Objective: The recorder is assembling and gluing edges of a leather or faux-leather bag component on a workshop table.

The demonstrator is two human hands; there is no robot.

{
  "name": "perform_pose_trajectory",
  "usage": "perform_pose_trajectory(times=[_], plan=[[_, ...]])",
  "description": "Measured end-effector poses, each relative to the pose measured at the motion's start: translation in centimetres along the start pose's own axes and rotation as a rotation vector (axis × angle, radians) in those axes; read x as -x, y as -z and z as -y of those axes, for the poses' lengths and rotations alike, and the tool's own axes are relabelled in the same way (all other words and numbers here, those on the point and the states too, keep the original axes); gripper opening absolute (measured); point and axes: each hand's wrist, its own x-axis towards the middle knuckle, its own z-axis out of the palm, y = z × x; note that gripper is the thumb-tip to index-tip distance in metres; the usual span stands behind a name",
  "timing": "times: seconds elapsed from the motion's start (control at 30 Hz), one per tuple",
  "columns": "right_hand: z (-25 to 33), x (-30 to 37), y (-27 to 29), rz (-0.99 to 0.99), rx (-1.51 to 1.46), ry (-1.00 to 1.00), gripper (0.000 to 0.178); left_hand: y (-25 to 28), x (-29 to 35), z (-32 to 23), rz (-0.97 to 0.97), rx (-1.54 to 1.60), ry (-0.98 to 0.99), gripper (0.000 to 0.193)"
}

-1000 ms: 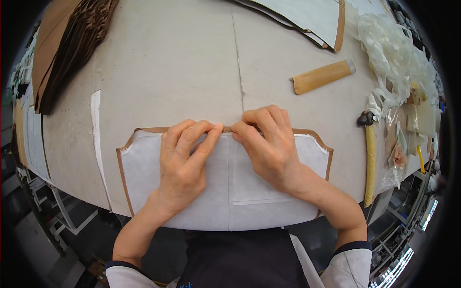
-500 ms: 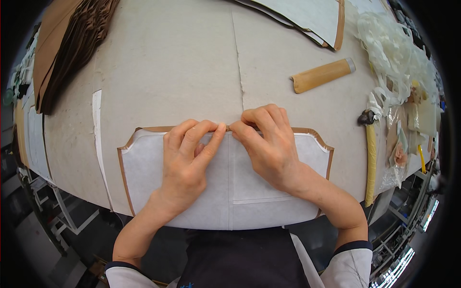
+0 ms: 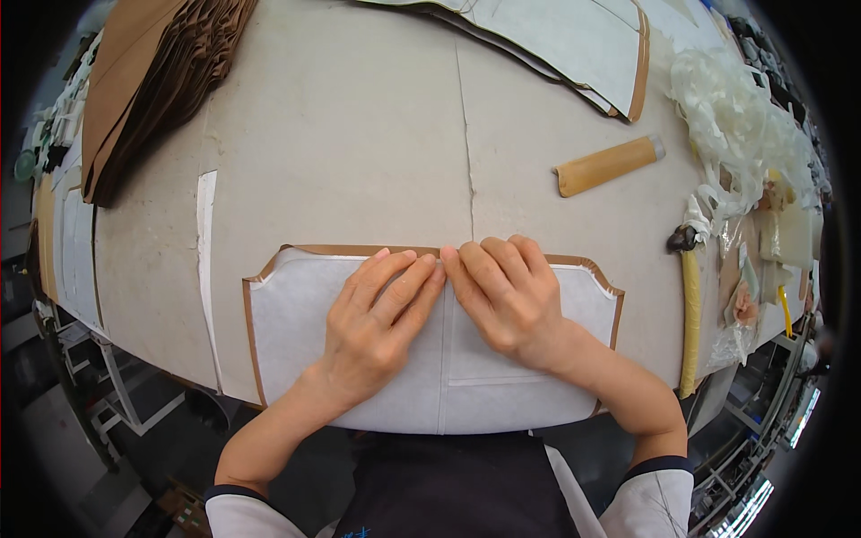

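The left hand [image 3: 377,327] and right hand [image 3: 507,300] lie flat, fingers spread, holding nothing, pressing the thin white sheet with brown folded edges [image 3: 296,314]. It looks light and bendy; best held by its edges.

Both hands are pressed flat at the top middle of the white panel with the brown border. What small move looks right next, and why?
Probably slide the left hand and right hand outward along the top edge. Their fingertips meet at the middle of the white panel, where the brown border is already turned down, while the notched corners on both sides lie untouched.
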Motion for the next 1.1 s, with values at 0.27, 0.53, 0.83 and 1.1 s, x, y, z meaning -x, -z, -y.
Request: perform_pose_trajectory(times=[0.27,0.53,0.83,1.1], plan=[[0.9,0.0,0.9,0.127,0.151,0.107,0.035,0.5,-0.2,-0.1,-0.02,0.167,0.119,0.036],[0.6,0.5,1.6,0.05,0.008,-0.05,0.037,0.1,-0.1,0.2,-0.006,0.14,0.107,0.033],[0.5,0.8,1.7,0.091,-0.025,-0.051,0.046,0.5,-0.7,1.1,0.012,0.012,0.1,0.049],[0.5,0.7,1.7,0.092,-0.008,-0.049,0.044,0.2,-0.5,1.1,0.055,0.102,0.082,0.056]])
